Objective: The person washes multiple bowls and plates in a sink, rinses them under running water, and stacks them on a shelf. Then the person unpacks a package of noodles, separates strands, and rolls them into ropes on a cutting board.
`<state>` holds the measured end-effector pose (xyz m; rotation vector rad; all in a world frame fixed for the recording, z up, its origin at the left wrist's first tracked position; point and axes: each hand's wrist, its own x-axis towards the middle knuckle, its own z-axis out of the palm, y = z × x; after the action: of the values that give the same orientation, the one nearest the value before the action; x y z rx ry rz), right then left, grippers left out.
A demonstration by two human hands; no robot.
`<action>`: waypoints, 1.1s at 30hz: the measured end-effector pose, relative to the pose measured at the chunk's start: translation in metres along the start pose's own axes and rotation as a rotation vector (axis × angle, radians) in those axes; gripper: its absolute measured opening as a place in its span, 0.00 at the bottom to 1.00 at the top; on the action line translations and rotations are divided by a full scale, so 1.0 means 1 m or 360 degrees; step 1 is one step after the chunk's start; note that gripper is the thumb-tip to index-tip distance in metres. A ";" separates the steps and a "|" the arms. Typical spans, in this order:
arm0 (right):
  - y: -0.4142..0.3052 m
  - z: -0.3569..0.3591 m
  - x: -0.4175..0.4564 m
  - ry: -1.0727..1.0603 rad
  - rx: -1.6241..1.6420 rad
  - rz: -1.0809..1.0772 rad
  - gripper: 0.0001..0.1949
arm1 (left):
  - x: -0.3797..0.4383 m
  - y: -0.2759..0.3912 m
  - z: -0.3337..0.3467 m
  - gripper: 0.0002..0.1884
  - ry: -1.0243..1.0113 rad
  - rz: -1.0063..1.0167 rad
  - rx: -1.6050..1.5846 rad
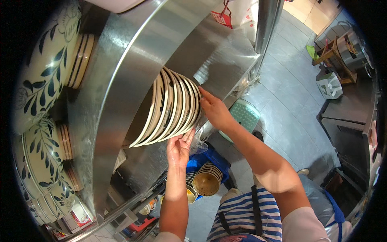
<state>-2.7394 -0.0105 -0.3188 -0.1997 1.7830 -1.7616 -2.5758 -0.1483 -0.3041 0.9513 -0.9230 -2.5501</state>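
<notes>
A stack of several patterned ceramic bowls [172,106], cream with dark bands, lies at a tilt on the lower steel shelf, partly behind the upper shelf's edge. My left hand [179,149] supports the stack at its near end, palm turned up, fingers beneath the rims. At the stack's right side, my right hand [215,110] presses its fingers against the outermost bowl. The far end of the stack is hidden under the upper steel shelf [133,78]. A crumpled clear plastic bag [198,147] hangs by the shelf edge near my left hand.
Large leaf-patterned bowls [45,81] stand on the upper shelf at left. Below, a blue crate [211,155] holds stacked used bowls [207,183]. A green plastic stool [245,115] is on the tiled floor. Another person's trousered leg [314,193] is at right, near a steel pot [352,53].
</notes>
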 end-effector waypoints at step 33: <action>-0.042 0.070 0.256 0.0038 -0.0084 -0.0300 0.25 | 0.223 0.114 0.011 0.30 -0.0278 0.0197 -0.0034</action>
<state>-2.9203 -0.2056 -0.3546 -0.3815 1.8818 -1.8539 -2.7474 -0.3289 -0.3333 0.6512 -0.9667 -2.5619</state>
